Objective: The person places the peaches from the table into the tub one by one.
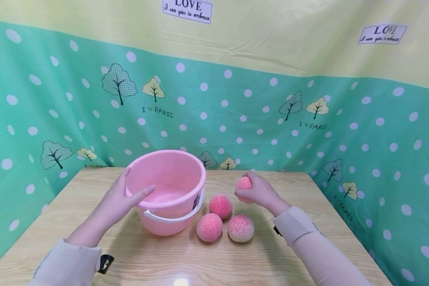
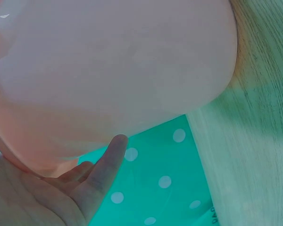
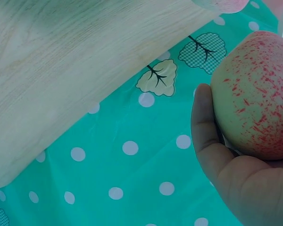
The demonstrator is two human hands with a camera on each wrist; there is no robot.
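A pink plastic bucket with a white handle stands upright on the wooden table, its inside bare where it shows. My left hand holds its left rim, thumb over the inside and fingers along the outer wall; in the left wrist view a finger lies against that wall. To the right of the bucket, my right hand grips a pink peach above the table. The right wrist view shows this peach as pale green with red flecks. Three more peaches rest close together between bucket and right hand.
The wooden table has a green polka-dot cloth hanging behind it and along both sides. The bucket's white handle hangs down at its front, near the peaches. A dark band piece shows at the left cuff.
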